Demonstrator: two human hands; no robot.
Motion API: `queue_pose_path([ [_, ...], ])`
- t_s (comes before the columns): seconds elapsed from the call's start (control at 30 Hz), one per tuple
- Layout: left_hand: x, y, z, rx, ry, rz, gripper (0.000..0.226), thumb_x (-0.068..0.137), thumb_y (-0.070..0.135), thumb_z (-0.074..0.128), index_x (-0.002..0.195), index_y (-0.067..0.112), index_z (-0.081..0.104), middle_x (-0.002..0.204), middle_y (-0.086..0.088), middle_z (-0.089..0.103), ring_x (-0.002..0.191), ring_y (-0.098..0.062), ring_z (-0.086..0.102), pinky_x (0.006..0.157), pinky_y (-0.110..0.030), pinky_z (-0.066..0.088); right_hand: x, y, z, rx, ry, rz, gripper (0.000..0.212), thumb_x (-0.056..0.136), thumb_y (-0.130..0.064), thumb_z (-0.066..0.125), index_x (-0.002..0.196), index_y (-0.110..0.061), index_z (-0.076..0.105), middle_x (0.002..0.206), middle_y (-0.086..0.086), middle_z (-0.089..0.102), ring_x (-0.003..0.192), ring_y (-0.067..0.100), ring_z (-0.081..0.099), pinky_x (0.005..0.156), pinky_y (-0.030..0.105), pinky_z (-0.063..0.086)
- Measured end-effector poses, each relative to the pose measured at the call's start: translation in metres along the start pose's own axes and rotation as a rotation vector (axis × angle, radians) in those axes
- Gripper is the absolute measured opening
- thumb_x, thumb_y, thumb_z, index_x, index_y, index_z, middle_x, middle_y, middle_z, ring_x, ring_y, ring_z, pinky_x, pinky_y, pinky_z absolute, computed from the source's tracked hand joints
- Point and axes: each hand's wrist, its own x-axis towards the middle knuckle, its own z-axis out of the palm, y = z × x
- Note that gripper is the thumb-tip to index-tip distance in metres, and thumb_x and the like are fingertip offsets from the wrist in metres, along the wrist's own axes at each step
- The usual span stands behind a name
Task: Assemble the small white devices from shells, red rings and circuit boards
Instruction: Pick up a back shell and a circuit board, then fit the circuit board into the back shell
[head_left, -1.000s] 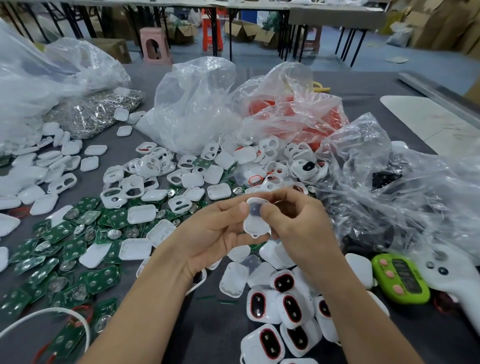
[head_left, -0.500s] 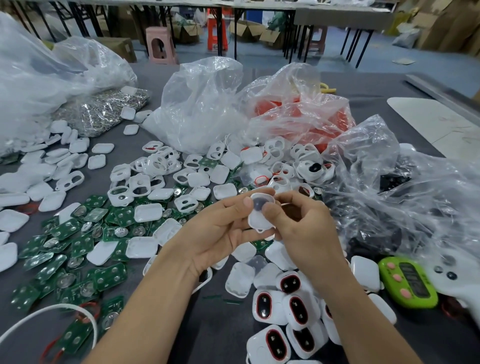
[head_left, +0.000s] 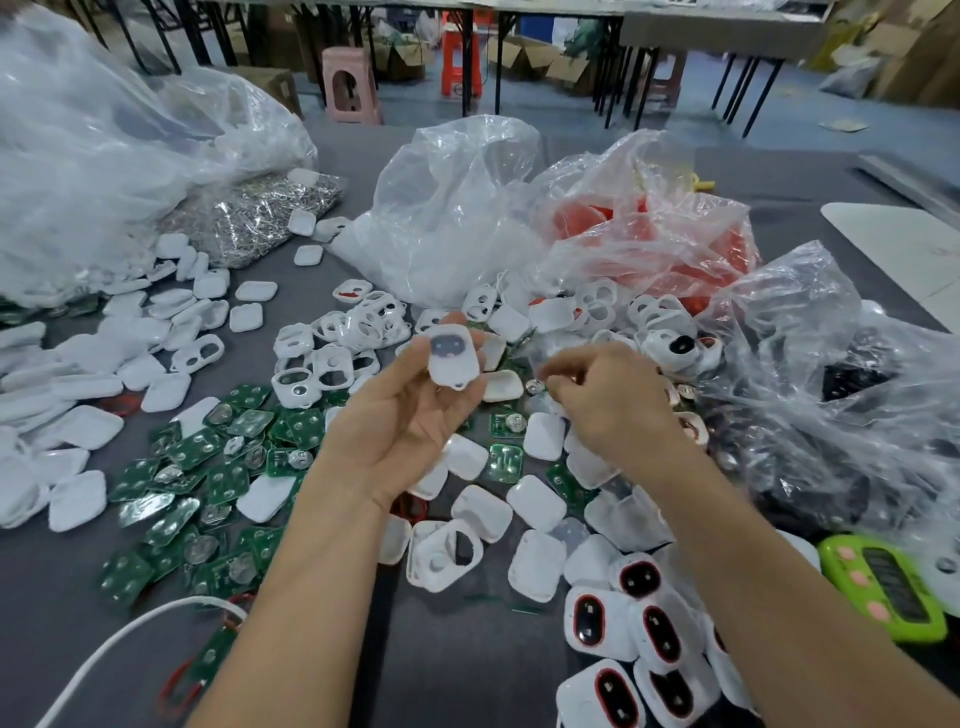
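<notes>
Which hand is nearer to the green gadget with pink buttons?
Right. The right hand is beyond and left of the green gadget; the left hand, holding a white shell, is farther left.

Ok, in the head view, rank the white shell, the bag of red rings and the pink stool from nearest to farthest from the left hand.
1. white shell: held in the left hand.
2. bag of red rings: farther back, to the right.
3. pink stool: far back, beyond the table.

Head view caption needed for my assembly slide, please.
Left hand holds a white shell over scattered green circuit boards, right hand close beside.
</notes>
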Motion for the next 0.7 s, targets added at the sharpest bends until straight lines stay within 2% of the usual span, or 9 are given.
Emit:
queue_pose_path([
  [0.03, -0.001, 0.004, -0.002, -0.021, 0.014, 0.014, 0.032, 0.088, 0.021, 0.062, 0.109, 0.004, 0.079, 0.116, -0.017, 0.073, 0.097, -0.027, 0.075, 0.074, -0.037, 0.065, 0.014, -0.006, 0.005, -0.078, -0.048, -0.011, 0.021, 0.094, -0.013, 0.065, 0.099, -0.024, 0.082, 0.086, -0.016, 0.070, 0.072, 0.002, 0.059, 0.063, 0.004, 0.039],
  [0.07, -0.001, 0.006, -0.003, -0.037, 0.022, 0.025, 0.032, 0.088, 0.021, 0.061, 0.109, 0.004, 0.079, 0.117, -0.017, 0.073, 0.097, -0.027, 0.075, 0.075, -0.037, 0.065, 0.028, -0.011, 0.009, -0.151, -0.098, -0.009, 0.025, 0.095, -0.009, 0.062, 0.103, -0.022, 0.081, 0.095, -0.010, 0.074, 0.080, 0.008, 0.063, 0.067, 0.008, 0.043],
  [0.13, -0.001, 0.010, -0.003, -0.049, 0.033, 0.038, 0.031, 0.089, 0.022, 0.060, 0.105, 0.005, 0.081, 0.116, -0.015, 0.074, 0.095, -0.027, 0.076, 0.076, -0.036, 0.065, 0.052, -0.020, 0.018, -0.302, -0.196, -0.001, 0.032, 0.093, -0.001, 0.059, 0.107, -0.021, 0.079, 0.107, 0.000, 0.076, 0.093, 0.021, 0.068, 0.079, 0.026, 0.053],
  [0.17, -0.001, 0.011, -0.003, -0.048, 0.040, 0.042, 0.031, 0.088, 0.022, 0.059, 0.101, 0.005, 0.082, 0.113, -0.014, 0.076, 0.093, -0.026, 0.076, 0.075, -0.036, 0.065, 0.061, -0.023, 0.022, -0.383, -0.245, -0.012, 0.034, 0.091, 0.001, 0.059, 0.109, -0.020, 0.078, 0.110, 0.005, 0.075, 0.096, 0.024, 0.069, 0.081, 0.030, 0.055],
  [0.23, -0.001, 0.012, -0.004, -0.056, 0.044, 0.047, 0.031, 0.088, 0.023, 0.058, 0.097, 0.006, 0.083, 0.108, -0.013, 0.077, 0.092, -0.026, 0.077, 0.074, -0.036, 0.065, 0.070, -0.026, 0.027, -0.515, -0.313, -0.059, 0.034, 0.091, 0.000, 0.060, 0.117, -0.018, 0.073, 0.113, 0.009, 0.072, 0.100, 0.028, 0.067, 0.080, 0.034, 0.055],
  [0.3, -0.001, 0.014, -0.005, -0.080, 0.022, 0.039, 0.032, 0.090, 0.022, 0.057, 0.101, 0.005, 0.082, 0.111, -0.014, 0.077, 0.095, -0.027, 0.077, 0.077, -0.036, 0.065, 0.074, -0.023, 0.026, -0.552, -0.362, -0.090, 0.034, 0.093, -0.008, 0.062, 0.125, -0.018, 0.066, 0.115, 0.008, 0.069, 0.104, 0.028, 0.063, 0.077, 0.032, 0.050],
  [0.43, 0.001, 0.014, -0.007, -0.072, 0.021, 0.046, 0.031, 0.090, 0.022, 0.058, 0.104, 0.006, 0.081, 0.117, -0.014, 0.074, 0.098, -0.026, 0.076, 0.078, -0.037, 0.065, 0.071, -0.018, 0.024, -0.464, -0.413, -0.074, 0.024, 0.090, -0.016, 0.074, 0.113, -0.016, 0.070, 0.103, 0.002, 0.069, 0.095, 0.022, 0.063, 0.074, 0.027, 0.045],
  [0.6, 0.001, 0.011, -0.009, -0.069, -0.012, 0.019, 0.030, 0.090, 0.021, 0.062, 0.110, 0.006, 0.080, 0.121, -0.014, 0.072, 0.103, -0.026, 0.074, 0.078, -0.037, 0.064, 0.058, -0.015, 0.010, -0.299, -0.300, -0.044, 0.017, 0.082, -0.013, 0.079, 0.091, -0.019, 0.066, 0.090, -0.003, 0.065, 0.080, 0.016, 0.059, 0.061, 0.024, 0.042],
  [0.7, 0.000, 0.011, -0.009, -0.067, -0.016, 0.014, 0.031, 0.091, 0.021, 0.062, 0.111, 0.007, 0.079, 0.121, -0.014, 0.072, 0.103, -0.026, 0.074, 0.079, -0.037, 0.064, 0.043, -0.011, -0.003, 0.009, -0.203, 0.046, 0.019, 0.085, -0.004, 0.074, 0.078, -0.020, 0.065, 0.073, -0.006, 0.066, 0.065, 0.010, 0.060, 0.061, 0.021, 0.046],
])
